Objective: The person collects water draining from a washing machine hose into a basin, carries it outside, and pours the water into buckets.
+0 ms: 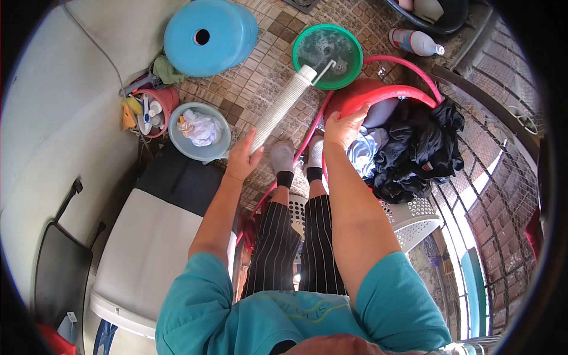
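Note:
A ribbed white hose [281, 109] is in my left hand [244, 155], which wraps round its lower end. The hose's upper end, with a hook-like piece, reaches over the rim of a green basin [297, 66] that holds sudsy water. My right hand [345, 125] grips the near-left rim of a red basin [387, 93], its fingers partly over the edge. Dark clothes [414, 151] are heaped in and over this basin, and a light blue cloth [365, 151] lies beside them, close to my right forearm.
A blue upturned tub [228, 38], a pale basin [222, 148] with white cloth and a pink bucket [170, 100] of bottles stand left. A white bottle [421, 44] lies upper right. A pink hose [408, 64] curves past the red basin. Metal mesh [503, 189] borders the right.

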Demonstrator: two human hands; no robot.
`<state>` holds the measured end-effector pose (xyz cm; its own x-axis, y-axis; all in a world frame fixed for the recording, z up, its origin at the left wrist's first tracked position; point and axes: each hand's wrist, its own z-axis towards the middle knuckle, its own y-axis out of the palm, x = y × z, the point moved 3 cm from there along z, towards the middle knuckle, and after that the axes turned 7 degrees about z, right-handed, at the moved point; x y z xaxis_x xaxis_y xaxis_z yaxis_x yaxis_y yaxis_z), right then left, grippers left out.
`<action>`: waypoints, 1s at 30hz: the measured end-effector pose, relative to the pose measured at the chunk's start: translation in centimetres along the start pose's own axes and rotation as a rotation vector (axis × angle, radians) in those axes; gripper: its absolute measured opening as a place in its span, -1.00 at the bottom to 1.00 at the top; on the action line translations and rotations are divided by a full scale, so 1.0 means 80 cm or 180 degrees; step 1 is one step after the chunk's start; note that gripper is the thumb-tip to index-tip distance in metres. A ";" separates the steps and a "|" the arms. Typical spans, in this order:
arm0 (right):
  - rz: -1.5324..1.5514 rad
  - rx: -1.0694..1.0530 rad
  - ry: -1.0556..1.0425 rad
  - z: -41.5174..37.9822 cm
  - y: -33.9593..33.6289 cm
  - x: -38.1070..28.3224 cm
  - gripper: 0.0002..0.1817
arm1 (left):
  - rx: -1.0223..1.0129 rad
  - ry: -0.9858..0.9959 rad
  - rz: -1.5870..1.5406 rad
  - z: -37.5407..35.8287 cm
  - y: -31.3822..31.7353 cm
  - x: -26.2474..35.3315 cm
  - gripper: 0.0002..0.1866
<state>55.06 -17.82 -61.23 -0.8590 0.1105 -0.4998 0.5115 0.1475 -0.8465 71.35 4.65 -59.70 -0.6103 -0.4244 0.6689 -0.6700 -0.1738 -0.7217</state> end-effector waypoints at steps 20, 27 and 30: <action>0.0140 0.0131 -0.0003 0.001 0.002 0.004 -0.18 | -0.0165 -0.1594 -0.0603 0.208 0.158 -0.076 -0.34; 0.0159 0.0247 -0.0170 0.001 0.001 0.007 -0.19 | -0.0068 -0.3507 -0.3587 0.256 0.220 0.019 -0.73; 0.0193 0.0196 -0.0159 0.000 0.002 0.009 -0.16 | 0.0219 -0.3438 -0.3434 0.255 0.221 0.016 -0.66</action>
<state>54.52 -17.75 -61.76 -0.8272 0.0680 -0.5578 0.5619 0.0811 -0.8232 67.36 -17.10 -75.23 0.7514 -0.4915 0.4403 -0.5400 -0.8415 -0.0178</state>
